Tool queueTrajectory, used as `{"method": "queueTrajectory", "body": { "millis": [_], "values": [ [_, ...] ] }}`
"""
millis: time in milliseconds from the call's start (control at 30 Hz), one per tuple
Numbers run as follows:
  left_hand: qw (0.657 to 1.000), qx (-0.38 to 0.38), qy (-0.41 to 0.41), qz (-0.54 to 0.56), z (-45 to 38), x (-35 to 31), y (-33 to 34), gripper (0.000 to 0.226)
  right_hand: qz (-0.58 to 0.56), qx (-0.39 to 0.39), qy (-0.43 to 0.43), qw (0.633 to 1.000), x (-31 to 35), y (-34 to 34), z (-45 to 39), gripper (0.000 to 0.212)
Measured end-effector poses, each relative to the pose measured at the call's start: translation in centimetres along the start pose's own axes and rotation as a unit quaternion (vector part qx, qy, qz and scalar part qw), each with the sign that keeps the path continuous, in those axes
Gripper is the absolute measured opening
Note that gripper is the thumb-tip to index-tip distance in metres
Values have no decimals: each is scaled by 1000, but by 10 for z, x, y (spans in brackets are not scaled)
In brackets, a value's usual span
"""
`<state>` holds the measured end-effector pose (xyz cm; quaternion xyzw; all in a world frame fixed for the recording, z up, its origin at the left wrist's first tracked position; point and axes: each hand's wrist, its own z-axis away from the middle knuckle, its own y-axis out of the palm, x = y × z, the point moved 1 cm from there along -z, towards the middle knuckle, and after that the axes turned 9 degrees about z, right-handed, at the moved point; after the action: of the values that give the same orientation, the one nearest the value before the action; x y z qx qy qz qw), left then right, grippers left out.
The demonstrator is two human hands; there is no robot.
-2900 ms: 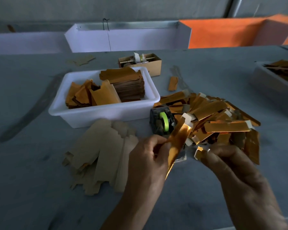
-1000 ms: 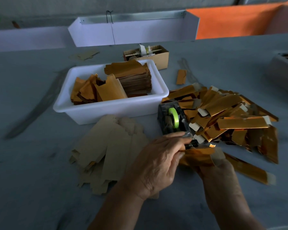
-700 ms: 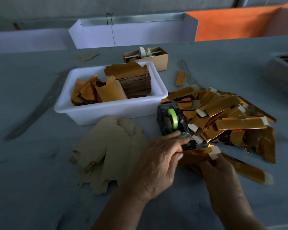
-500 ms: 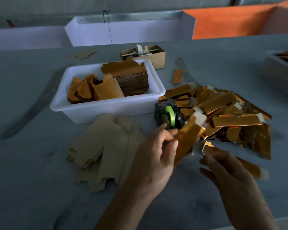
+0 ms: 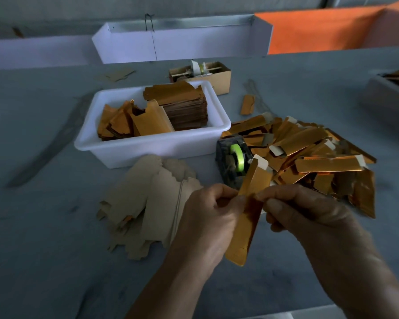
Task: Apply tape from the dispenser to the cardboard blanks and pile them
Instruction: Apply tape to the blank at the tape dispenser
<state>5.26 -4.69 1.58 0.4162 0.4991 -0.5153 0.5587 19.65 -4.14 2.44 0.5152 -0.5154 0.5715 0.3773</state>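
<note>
Between the left hand point(image 5: 207, 217) and right hand point(image 5: 309, 217), both pinching it, a gold cardboard blank point(image 5: 249, 212) stands tilted, probably for pressing tape, with dispenser point(image 5: 234, 162) just beyond and finished pile point(image 5: 309, 155) farther right.

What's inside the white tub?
The white tub holds a neat stack of blanks on the right and loose gold blanks on the left. Its floor is covered.

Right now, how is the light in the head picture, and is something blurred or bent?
Head view: dim overall; glare only on the gold foil cardboard blank pinched by both hands, left hand, right hand; wide-angle lens bows the grey table's far edge; edges soft.
</note>
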Motion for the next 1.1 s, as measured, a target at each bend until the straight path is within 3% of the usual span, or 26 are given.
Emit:
{"method": "queueTrajectory", "body": {
  "millis": [267,600,800,1100],
  "values": [
    [1000,17,-3,21,4,2,2,14,75,-14,23,997,-3,-1,-6,36],
    [998,47,46,4,7,3,0,12,172,-42,50,983,-4,5,-7,22],
    [996,89,7,31,7,4,-2,11,228,-48,51,971,-3,6,-10,21],
    [998,50,11,33,10,5,1,22,232,-21,38,972,-3,7,-9,21]
  ]
}}
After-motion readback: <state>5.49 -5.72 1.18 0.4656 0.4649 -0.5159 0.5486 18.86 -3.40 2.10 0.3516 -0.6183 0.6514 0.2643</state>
